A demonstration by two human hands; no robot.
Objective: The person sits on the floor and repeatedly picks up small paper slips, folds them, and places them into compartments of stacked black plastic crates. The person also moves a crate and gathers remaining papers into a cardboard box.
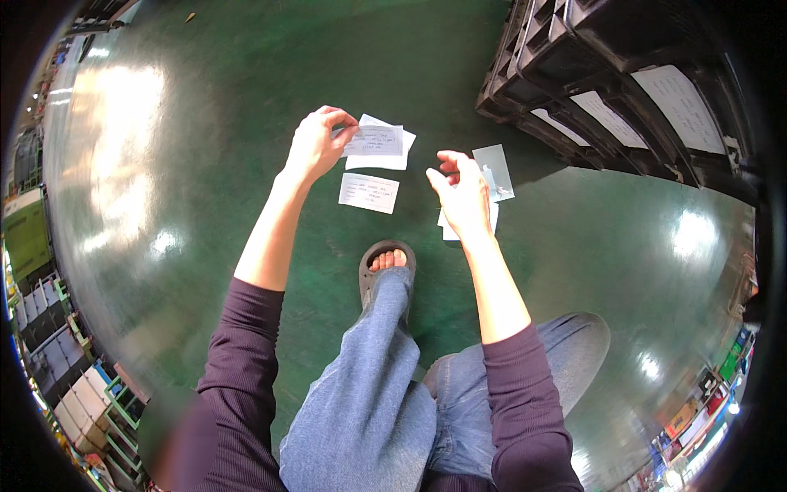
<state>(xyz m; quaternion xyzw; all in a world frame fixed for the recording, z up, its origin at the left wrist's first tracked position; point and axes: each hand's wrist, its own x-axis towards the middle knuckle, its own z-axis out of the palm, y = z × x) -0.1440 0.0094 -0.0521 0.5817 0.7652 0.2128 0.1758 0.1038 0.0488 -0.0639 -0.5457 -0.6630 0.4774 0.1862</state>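
Observation:
My left hand (318, 141) is closed in a pinch on the left edge of a handwritten paper card (379, 141), which looks greyish, as if under a clear film. Beneath that card a white paper sheet (379, 163) shows at the edges. Just below, a second handwritten card (368, 193) lies apart on the green floor. My right hand (464, 195) hovers with thumb and fingers apart and curved, nothing visible between them. Beside it lies a translucent grey plastic sleeve (494, 166). White slips (451, 233) stick out from under the right hand, partly hidden by it.
Black plastic crates (607, 74) with white paper labels stand at the upper right. My sandalled foot (387, 261) is on the green floor (246, 90) just below the cards, and my bent knee (586, 344) is at the right. Shelves with boxes (82, 402) line the far left.

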